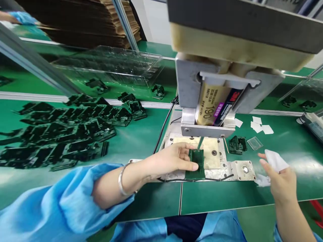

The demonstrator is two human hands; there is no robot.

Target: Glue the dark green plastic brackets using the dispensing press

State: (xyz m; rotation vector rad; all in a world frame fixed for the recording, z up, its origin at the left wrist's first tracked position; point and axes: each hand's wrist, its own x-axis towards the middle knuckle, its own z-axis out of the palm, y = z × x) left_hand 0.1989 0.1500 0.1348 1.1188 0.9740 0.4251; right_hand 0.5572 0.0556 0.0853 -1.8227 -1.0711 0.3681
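My left hand [180, 158] grips a dark green molded plastic part [196, 163] between thumb and fingers, at the base of a dispensing machine. Just over the part hangs the machine's thin green nozzle [201, 142], below a 3M adhesive cartridge [214, 104]; whether nozzle and part touch, I cannot tell. On the right, my right hand [282, 176] pinches a white wipe [275, 160] between thumb and fingers. Another crumpled white wipe [262, 180] lies on the bench by that hand. A second dark green part [238, 145] sits beside a small clear square piece [255, 143].
Rows of dark green parts [58, 129] cover the bench's left side. Clear plastic trays [108, 65] stand behind the rail. Several white paper squares [257, 126] lie at the right. A round button [245, 169] sits on the machine base. Another person's blue sleeve [24, 17] shows far left.
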